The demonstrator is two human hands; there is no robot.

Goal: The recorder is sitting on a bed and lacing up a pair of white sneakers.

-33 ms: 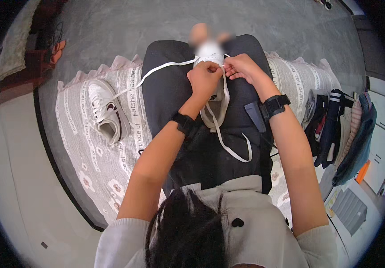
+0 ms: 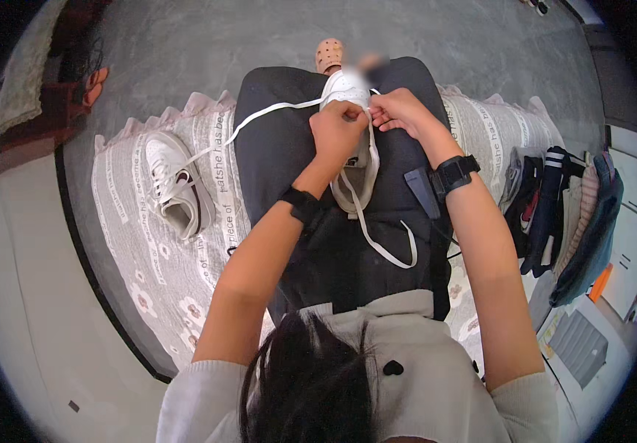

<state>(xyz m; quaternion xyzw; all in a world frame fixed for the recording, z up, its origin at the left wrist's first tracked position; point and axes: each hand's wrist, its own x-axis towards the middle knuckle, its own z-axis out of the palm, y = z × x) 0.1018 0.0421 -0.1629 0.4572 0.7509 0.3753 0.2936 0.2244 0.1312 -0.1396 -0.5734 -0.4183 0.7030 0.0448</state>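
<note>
A white sneaker (image 2: pixel 366 174) rests on my lap, its toe away from me and its opening toward me. My left hand (image 2: pixel 339 131) is closed over the lacing area, fingertips pinched on the white shoelace (image 2: pixel 278 107); the fingers partly hide that spot. Close beside it, my right hand (image 2: pixel 403 113) pinches the lace at the shoe's right edge, with the other fingers curled. One long lace end stretches left over my thigh toward a second sneaker. The other end trails out of the shoe opening and curves across my dark trousers.
To the left, the second white sneaker (image 2: pixel 176 184) with a dark side mark lies on a patterned cover (image 2: pixel 126 221). Folded clothes (image 2: pixel 562 214) are stacked at the right. A dark flat device (image 2: pixel 422 193) lies by my right wrist. A tan clog (image 2: pixel 329 55) shows beyond my knees on the grey floor.
</note>
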